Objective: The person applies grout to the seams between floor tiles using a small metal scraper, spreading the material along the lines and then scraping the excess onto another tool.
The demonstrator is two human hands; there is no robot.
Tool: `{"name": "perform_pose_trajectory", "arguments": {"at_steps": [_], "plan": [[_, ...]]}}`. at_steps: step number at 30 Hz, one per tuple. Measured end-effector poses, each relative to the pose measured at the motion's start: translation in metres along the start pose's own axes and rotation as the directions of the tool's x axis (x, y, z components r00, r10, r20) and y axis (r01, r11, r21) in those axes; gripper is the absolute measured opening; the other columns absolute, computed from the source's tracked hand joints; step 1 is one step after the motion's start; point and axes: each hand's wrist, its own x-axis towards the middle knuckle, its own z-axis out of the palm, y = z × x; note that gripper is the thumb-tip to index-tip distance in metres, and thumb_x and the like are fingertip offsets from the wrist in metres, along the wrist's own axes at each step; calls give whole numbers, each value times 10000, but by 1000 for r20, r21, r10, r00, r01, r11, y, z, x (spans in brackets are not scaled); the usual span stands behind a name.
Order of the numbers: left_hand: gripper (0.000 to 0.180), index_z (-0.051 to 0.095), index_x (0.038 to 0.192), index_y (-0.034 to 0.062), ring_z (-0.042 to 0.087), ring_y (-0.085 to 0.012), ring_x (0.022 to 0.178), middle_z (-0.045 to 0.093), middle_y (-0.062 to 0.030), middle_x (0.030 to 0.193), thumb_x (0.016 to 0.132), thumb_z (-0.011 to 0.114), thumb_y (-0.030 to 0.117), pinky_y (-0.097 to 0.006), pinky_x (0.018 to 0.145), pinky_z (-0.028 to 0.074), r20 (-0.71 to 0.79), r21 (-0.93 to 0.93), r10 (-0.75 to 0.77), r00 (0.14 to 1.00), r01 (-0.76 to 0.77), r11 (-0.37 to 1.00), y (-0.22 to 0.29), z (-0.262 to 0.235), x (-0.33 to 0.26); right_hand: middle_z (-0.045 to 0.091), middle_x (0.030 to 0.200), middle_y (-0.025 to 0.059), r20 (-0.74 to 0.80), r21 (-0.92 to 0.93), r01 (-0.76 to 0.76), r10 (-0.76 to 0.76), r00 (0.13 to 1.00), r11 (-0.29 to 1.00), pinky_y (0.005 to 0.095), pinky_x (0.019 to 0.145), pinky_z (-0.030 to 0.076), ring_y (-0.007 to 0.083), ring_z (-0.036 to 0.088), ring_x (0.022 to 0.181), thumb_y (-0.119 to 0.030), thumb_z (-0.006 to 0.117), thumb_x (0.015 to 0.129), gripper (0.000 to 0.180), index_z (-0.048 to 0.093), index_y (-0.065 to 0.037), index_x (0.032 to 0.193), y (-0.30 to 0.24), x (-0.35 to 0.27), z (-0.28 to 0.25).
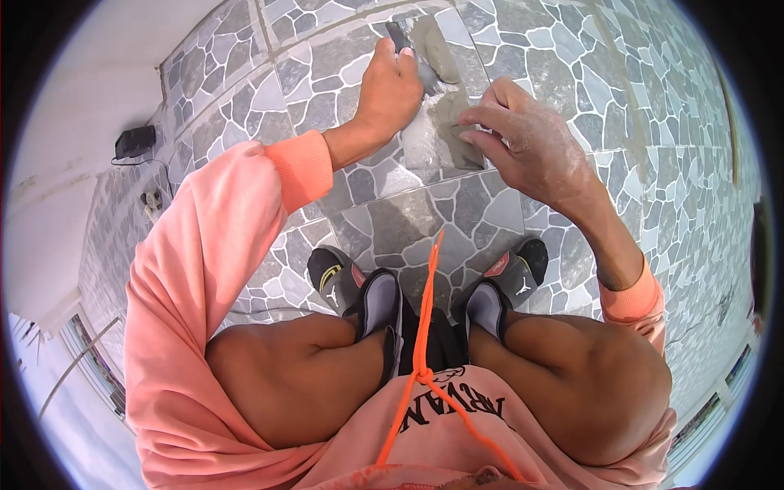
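A flat rectangular trowel (pixel 419 133) is over the patterned floor, far ahead of my feet, with wet grey mortar (pixel 457 110) smeared along its face. My left hand (pixel 388 94) is closed round its dark handle (pixel 397 34) at the left edge, thumb toward the far end. My right hand (pixel 531 143), dusted pale with powder, is at the plate's right edge. Its fingers are curled and its thumb and fingertips come close together by the mortar. Whatever they may pinch is too small to make out.
Stone-patterned floor tiles (pixel 392 224) with grey joints spread all round. My shoes (pixel 514 265) stand on them below the trowel. At the left, a black box-shaped object (pixel 135 142) with a cable sits by the white wall (pixel 106 73). An orange drawstring (pixel 425 318) hangs before me.
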Motion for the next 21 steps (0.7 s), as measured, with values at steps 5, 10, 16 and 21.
{"name": "perform_pose_trajectory", "arguments": {"at_steps": [5, 10, 16, 21], "plan": [[367, 443, 1085, -99, 580, -476, 867, 583, -331, 898, 961, 398, 244, -492, 772, 439, 2, 27, 28, 1000, -28, 999, -1, -2, -1, 504, 850, 84, 16, 15, 26, -27, 1000, 1000, 374, 652, 469, 275, 561, 748, -98, 655, 830, 138, 629, -56, 959, -3, 5, 7], [361, 445, 1081, -96, 580, -481, 859, 584, -330, 901, 961, 401, 242, -498, 770, 439, 5, 55, 59, 998, -59, 997, 5, -1, -4, 504, 881, 92, 39, 21, 59, -59, 997, 998, 389, 675, 477, 296, 575, 779, -112, 627, 847, 118, 621, -55, 950, -5, 9, 9], [334, 452, 1036, -86, 577, -477, 837, 576, -330, 884, 959, 409, 236, -503, 762, 438, -2, 64, 95, 995, -95, 993, 16, -2, -10, 512, 890, 101, 86, -13, 82, -80, 993, 997, 401, 688, 476, 314, 574, 790, -105, 608, 857, 96, 609, -51, 936, -3, 12, 10], [325, 454, 1023, -84, 572, -471, 856, 568, -334, 905, 958, 405, 231, -493, 772, 437, 22, 67, 77, 997, -78, 995, 11, -1, -8, 577, 844, 97, 1, 157, 2, -2, 1000, 988, 365, 670, 490, 276, 600, 753, -138, 613, 850, 96, 648, -58, 889, 0, 16, 0]]}}
